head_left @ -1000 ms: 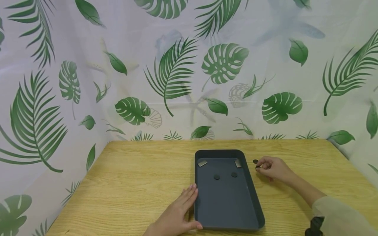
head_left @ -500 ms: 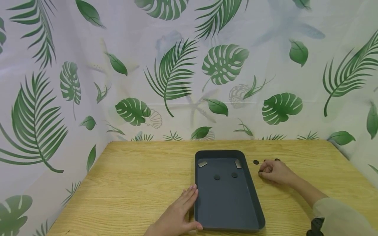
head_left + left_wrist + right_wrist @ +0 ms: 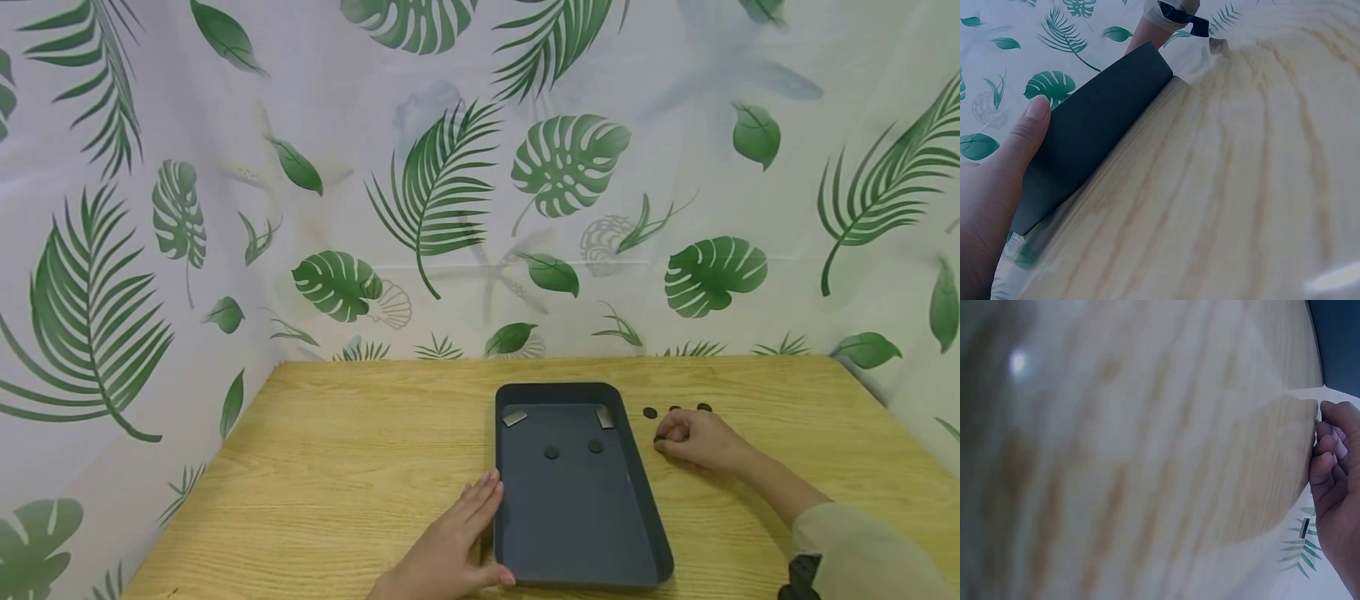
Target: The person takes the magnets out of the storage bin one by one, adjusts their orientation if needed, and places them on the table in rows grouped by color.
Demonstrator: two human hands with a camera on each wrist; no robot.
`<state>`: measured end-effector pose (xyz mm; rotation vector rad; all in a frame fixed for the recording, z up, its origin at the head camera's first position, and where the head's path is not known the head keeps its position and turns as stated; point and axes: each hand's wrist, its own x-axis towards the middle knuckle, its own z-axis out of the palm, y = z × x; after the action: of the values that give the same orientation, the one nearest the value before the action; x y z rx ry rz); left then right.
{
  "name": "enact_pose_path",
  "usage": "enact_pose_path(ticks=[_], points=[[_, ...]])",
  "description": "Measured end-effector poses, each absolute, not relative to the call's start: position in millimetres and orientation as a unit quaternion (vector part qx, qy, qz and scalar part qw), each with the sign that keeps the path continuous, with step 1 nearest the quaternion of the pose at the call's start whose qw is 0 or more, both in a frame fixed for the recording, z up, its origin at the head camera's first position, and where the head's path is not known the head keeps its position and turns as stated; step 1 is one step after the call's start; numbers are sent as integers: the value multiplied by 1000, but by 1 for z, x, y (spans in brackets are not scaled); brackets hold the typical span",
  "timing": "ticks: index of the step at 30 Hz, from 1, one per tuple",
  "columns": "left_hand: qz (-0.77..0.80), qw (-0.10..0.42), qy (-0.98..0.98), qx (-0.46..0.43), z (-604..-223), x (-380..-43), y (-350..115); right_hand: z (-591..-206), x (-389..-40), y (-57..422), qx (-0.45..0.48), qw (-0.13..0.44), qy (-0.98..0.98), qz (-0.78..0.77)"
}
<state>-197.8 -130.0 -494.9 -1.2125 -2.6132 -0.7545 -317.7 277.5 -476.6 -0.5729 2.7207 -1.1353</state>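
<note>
A: What does the right hand [image 3: 705, 440] have?

B: A narrow grip: thumb and fingers pinch a small, round black disc [image 3: 660, 438]. I can't tell whether it touches the yellow, wood-grained worktop [image 3: 337, 467].

A: How much room beside it?

B: A strip of wood separates it from the right wall of a rectangular, dark blue-grey tray [image 3: 570, 525] with raised sides. Just beyond the knuckles, three loose black discs [image 3: 650, 412] lie on the worktop, one partly hidden by the fingers. Right of the forearm, the wood runs on to the side edge.

A: And the left hand [image 3: 450, 540]?

B: Its grip is wide, fingers straight along the tray's left wall, thumb at the near left corner. The wood stretches broadly to its left.

A: Inside the tray?

B: Two flat, rectangular, metallic-looking plates [image 3: 514, 417], one near each far corner. Nearer the middle, two black discs [image 3: 551, 452] sit apart, side by side, with more tray floor on the near side of them.

A: Farther out?

B: The worktop's far edge, close behind the tray, then a white backdrop printed with green leaves [image 3: 337, 208].
</note>
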Motion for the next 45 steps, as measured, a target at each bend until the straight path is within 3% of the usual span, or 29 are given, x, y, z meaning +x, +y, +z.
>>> enact_pose_path(ticks=[23, 31, 45], points=[[-259, 73, -875, -403, -493, -200, -129, -470, -313, 280, -186, 81, 891, -406], [-264, 72, -872, -407, -492, -199, -129, -471, -310, 274, -197, 59, 893, -401], [-266, 68, -874, -400, -495, -199, -130, -445, -299, 255, -218, 60, 877, -423]])
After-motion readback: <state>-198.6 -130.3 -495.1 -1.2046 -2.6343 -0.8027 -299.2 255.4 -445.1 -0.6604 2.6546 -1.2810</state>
